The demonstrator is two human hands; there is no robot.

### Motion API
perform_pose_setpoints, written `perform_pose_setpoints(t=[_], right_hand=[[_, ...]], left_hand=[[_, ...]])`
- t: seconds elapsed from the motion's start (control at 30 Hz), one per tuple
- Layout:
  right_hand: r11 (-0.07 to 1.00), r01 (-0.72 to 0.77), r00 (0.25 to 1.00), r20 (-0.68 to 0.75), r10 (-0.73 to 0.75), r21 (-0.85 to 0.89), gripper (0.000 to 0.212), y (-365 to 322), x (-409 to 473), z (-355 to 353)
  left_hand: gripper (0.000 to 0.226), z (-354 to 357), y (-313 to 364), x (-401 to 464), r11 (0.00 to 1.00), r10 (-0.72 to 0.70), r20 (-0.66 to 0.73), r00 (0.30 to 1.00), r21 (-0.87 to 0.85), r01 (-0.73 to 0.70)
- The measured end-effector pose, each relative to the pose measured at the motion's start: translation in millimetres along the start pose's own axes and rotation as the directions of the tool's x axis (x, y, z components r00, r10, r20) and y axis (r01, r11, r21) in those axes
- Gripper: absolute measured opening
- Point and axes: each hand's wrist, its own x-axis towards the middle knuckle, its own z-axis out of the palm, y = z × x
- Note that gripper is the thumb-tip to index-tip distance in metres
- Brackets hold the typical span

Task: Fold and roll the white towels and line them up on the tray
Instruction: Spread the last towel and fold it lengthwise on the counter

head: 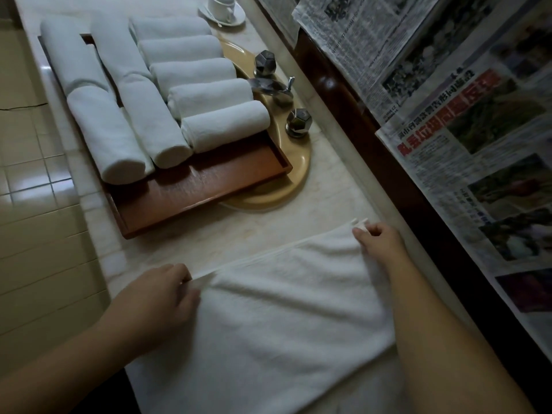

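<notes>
I've got the flat towel point(286, 309) on the near tabletop point(239, 225), far edge doubled over. Left hand point(161, 297) pinches the far-left corner, right hand point(379, 240) pinches the far-right corner; the hands sit well apart with the edge pulled fairly straight between them.

My read: fold step, rolling not started. To do it well, I'd keep both corners level, match the edges before pressing flat, and smooth out the slack near the left hand so the roll comes out even.

Tray point(209, 186) sits far left, partly over the sink point(295, 171). It holds nine rolls point(209, 94): two long columns of two on the left, five crosswise on the right. The near end of the tray is bare wood, so there's room for this one.
</notes>
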Motion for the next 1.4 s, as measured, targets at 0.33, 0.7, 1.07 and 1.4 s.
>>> perform_pose_setpoints(t=[0.33, 0.7, 1.07, 1.4], right_hand=[[0.993, -0.072, 0.983, -0.16, 0.087, 0.099, 0.025, 17, 4, -6], [0.997, -0.075, 0.988, -0.133, 0.074, -0.001, 0.028, 4, 11, 2], [0.996, -0.073, 0.99, -0.124, 0.067, -0.045, 0.035, 4, 19, 6], [0.995, -0.057, 0.989, -0.139, 0.045, -0.087, 0.035, 3, 17, 10]], left_hand=[[0.022, -5, -39, -4, 0.99, 0.033, -0.077, 0.996, -0.136, -0.043], [0.032, 3, -43, -14, 0.974, -0.111, -0.103, 0.988, 0.188, 0.129], [0.03, -24, -74, -33, 0.993, -0.121, 0.01, 0.993, 0.013, 0.121], [0.035, -7, -96, -41, 0.988, 0.094, -0.237, 0.967, -0.094, -0.119]])
